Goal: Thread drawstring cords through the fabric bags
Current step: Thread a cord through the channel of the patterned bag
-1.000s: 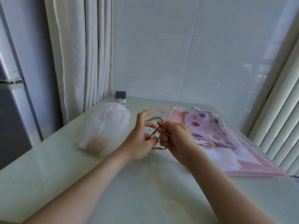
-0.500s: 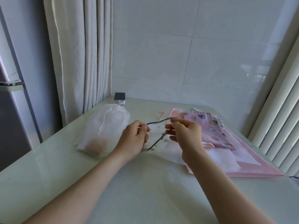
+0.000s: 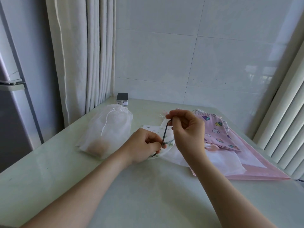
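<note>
Both hands, left hand [image 3: 144,145] and right hand [image 3: 185,127], pinch a thin dark cord [image 3: 165,134] (taut) over a white printed bag [image 3: 166,145].

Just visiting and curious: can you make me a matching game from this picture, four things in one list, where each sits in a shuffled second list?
Things:
1. thin dark cord
2. sheer white mesh bag
3. pink cartoon-print fabric bag
4. small dark-topped white box
Places:
A. at the back, beside the cream curtain
B. pinched between the left hand and the right hand
C. left of the left hand
D. right of the right hand
Pairs: 1-B, 2-C, 3-D, 4-A.
</note>
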Action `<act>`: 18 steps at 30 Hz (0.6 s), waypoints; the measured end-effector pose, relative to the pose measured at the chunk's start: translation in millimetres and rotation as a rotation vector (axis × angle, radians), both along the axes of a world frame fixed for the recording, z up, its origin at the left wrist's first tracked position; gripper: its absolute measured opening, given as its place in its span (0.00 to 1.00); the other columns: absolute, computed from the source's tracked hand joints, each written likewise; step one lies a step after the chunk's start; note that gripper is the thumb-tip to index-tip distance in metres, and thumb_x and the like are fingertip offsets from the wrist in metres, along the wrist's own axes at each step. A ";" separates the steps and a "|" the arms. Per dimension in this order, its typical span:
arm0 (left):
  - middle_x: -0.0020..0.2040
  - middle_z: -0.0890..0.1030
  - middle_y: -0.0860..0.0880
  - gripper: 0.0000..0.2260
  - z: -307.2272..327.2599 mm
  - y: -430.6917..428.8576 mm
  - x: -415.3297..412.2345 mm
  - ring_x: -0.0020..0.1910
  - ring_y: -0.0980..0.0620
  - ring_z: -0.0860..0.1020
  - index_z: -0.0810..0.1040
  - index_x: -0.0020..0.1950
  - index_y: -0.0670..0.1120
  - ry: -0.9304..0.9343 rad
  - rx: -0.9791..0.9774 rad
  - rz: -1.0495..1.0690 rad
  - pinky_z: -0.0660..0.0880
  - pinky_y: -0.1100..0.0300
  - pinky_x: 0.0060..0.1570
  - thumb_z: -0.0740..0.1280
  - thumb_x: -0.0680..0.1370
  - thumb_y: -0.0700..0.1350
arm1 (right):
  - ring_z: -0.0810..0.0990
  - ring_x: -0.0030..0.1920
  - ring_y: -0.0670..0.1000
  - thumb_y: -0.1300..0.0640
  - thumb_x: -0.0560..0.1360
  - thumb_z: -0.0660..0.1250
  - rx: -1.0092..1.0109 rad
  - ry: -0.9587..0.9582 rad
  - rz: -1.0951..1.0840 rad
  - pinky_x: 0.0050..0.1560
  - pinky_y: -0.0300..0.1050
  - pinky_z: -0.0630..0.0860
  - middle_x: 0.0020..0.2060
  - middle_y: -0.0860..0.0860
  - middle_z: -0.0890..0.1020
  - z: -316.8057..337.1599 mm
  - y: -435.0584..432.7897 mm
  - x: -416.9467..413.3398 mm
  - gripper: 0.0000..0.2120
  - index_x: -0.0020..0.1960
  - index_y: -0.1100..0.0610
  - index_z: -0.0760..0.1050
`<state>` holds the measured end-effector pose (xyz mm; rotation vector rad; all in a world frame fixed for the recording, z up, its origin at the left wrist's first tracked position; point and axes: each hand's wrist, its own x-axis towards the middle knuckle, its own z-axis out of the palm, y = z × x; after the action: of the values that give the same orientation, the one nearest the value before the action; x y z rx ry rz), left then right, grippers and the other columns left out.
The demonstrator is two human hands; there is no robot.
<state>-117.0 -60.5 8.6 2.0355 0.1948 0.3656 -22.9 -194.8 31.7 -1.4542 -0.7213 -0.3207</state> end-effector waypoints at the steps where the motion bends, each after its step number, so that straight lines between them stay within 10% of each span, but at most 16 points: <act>1: 0.37 0.84 0.46 0.09 0.3 0.7 0.1 0.34 0.52 0.74 0.88 0.44 0.50 -0.006 -0.001 -0.006 0.69 0.60 0.39 0.70 0.80 0.42 | 0.87 0.42 0.51 0.69 0.79 0.63 -0.021 -0.057 -0.006 0.47 0.49 0.83 0.43 0.47 0.88 -0.5 1.3 -0.1 0.14 0.50 0.55 0.83; 13: 0.38 0.82 0.50 0.12 3.9 9.3 0.0 0.28 0.53 0.66 0.88 0.46 0.46 0.024 -0.266 0.035 0.65 0.62 0.33 0.69 0.83 0.49 | 0.84 0.30 0.43 0.60 0.81 0.67 -0.392 -0.110 0.007 0.37 0.42 0.79 0.40 0.47 0.86 -8.5 -3.3 7.5 0.13 0.64 0.50 0.77; 18: 0.37 0.79 0.51 0.12 5.0 13.2 -0.7 0.30 0.53 0.66 0.89 0.47 0.44 0.046 -0.369 0.030 0.63 0.60 0.35 0.70 0.81 0.51 | 0.77 0.38 0.43 0.58 0.72 0.74 -0.558 -0.460 0.074 0.40 0.31 0.70 0.46 0.43 0.81 -12.3 -5.0 3.2 0.17 0.60 0.49 0.79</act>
<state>-117.8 -47.2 13.6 1.6793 0.2989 0.2782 -19.8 -199.8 19.5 -1.8967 -1.3077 -0.4242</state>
